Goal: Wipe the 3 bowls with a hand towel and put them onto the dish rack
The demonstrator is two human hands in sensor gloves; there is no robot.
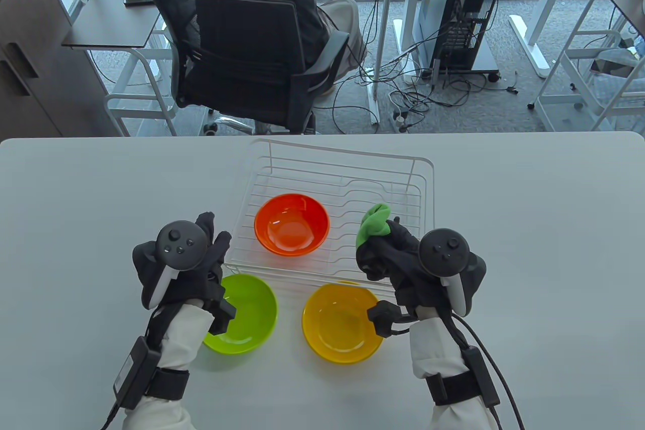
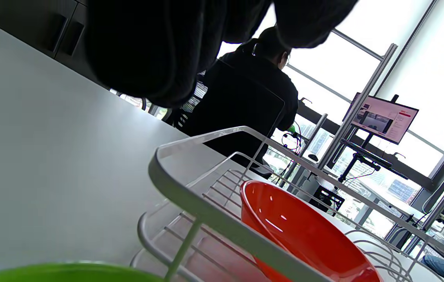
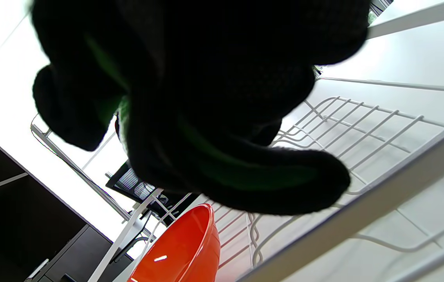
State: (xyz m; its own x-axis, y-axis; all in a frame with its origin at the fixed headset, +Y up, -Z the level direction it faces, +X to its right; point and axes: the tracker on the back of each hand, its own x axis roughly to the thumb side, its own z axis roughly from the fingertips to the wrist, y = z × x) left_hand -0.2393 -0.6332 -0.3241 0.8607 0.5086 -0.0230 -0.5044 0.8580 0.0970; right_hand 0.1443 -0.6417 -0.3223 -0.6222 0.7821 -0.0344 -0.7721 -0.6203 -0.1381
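An orange-red bowl (image 1: 291,224) (image 2: 300,231) (image 3: 185,248) sits upright in the white wire dish rack (image 1: 403,168) (image 2: 190,199) (image 3: 382,121). A lime green bowl (image 1: 249,311) (image 2: 61,272) and a yellow bowl (image 1: 340,324) stand on the table in front of the rack. My left hand (image 1: 201,253) (image 2: 190,43) hovers over the green bowl's far left rim, fingers loosely curled, holding nothing. My right hand (image 1: 385,248) (image 3: 206,129) grips a bunched green hand towel (image 1: 374,225) (image 3: 245,176) above the rack's front right part, behind the yellow bowl.
The white table (image 1: 75,208) has bare room on both sides of the rack. Behind its far edge a person sits in a black mesh chair (image 1: 242,62) with their back turned. A computer tower (image 1: 463,11) and cables stand on the floor beyond.
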